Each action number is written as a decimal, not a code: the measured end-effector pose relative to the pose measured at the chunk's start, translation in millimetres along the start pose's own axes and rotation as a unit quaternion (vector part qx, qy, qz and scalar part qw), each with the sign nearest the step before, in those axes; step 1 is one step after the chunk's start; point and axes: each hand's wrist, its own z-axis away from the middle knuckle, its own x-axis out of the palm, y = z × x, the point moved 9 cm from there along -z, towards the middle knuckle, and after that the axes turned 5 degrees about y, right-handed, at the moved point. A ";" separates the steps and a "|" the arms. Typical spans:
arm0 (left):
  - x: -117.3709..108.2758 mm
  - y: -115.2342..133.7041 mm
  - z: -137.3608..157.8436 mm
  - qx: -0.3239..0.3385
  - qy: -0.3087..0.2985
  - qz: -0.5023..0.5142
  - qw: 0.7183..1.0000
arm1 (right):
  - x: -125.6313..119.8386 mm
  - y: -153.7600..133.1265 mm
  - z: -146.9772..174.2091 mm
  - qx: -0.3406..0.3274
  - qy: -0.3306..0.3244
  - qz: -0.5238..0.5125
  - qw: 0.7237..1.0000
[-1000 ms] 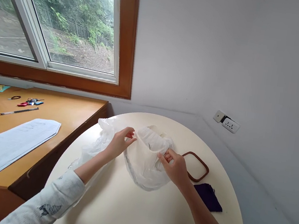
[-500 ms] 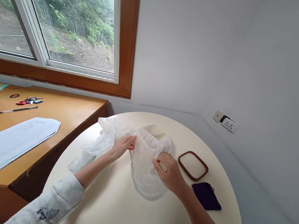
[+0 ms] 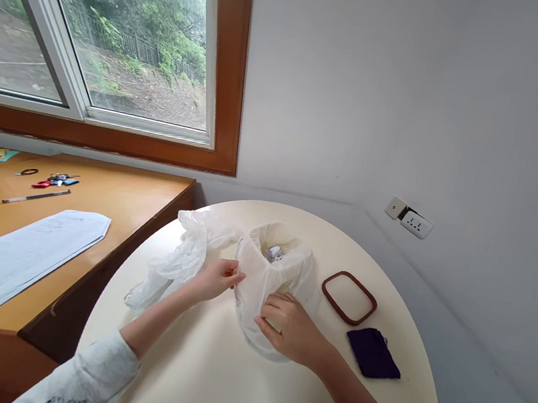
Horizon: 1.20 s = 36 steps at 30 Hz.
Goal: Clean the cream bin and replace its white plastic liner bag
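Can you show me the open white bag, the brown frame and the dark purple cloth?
Open white bag (image 3: 252, 288), head view: its front side.
Brown frame (image 3: 352, 321), head view: its near edge.
Dark purple cloth (image 3: 373, 354), head view: its middle.

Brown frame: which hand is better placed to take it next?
Probably the right hand: it is nearer the brown frame; the left hand is at the left side of the lined bin.

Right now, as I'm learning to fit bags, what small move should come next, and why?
I'd probably smooth the near side of the plastic downward: it looks creased, and the left hand and right hand are both at it. The brown ring lies apart on the table, so it can likely wait.
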 end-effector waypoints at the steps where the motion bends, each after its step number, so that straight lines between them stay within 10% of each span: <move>1: -1.2 -2.5 0.9 -0.004 0.002 -0.015 1.000 | 1.8 1.2 0.4 0.002 -0.002 -0.002 1.000; 12: -23.5 14.1 1.7 -0.019 -0.045 -0.128 0.991 | -20.8 25.1 2.1 0.097 0.031 -0.101 0.990; 18: -70.0 53.0 -15.3 0.007 0.166 -0.140 0.976 | -66.1 97.4 20.7 0.258 0.229 -0.031 0.938; 36: -9.9 44.4 -34.3 -0.015 0.134 0.020 0.991 | -19.5 117.3 21.1 0.261 0.181 -0.064 0.946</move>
